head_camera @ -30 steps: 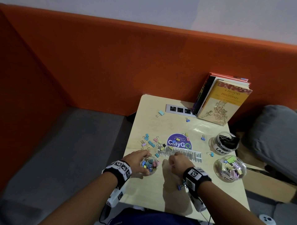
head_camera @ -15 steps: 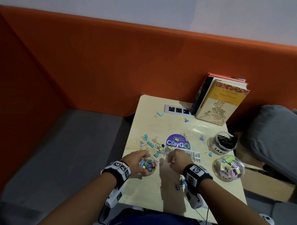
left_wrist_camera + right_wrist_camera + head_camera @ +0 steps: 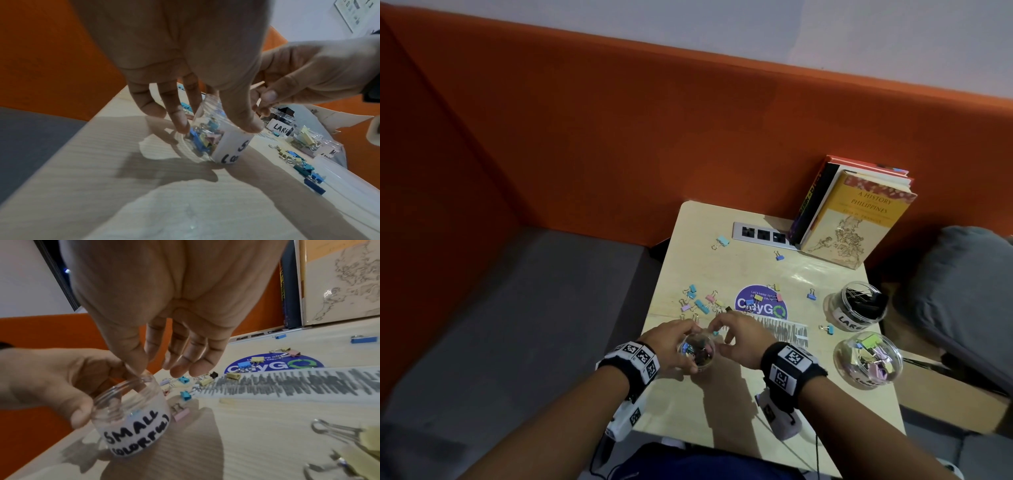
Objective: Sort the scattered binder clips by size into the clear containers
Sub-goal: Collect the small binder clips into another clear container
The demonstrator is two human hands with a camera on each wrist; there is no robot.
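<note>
My left hand [image 3: 671,339] grips the small clear jar [image 3: 697,351] labelled SMALL (COLORFUL) [image 3: 131,415], with thumb and fingers [image 3: 180,128] round its wall. Small coloured clips lie inside it [image 3: 197,141]. My right hand [image 3: 729,337] hangs beside the jar's mouth, thumb at the rim and fingers [image 3: 185,369] straight, with no clip showing in them. Scattered binder clips [image 3: 700,303] lie just beyond both hands, a blue one [image 3: 185,395] under my fingers. The LARGE jar [image 3: 856,305] and the medium jar [image 3: 868,359] stand at the right.
Books [image 3: 859,219] lean at the table's back right behind a socket strip [image 3: 760,234]. A round purple sticker [image 3: 762,306] marks the middle. More clips lie near my right wrist [image 3: 370,443]. A grey seat lies left of the table, a grey cushion [image 3: 962,308] right.
My right hand has moved left from the table to the small jar's rim, and its fingers have straightened. My left hand has kept hold of the jar.
</note>
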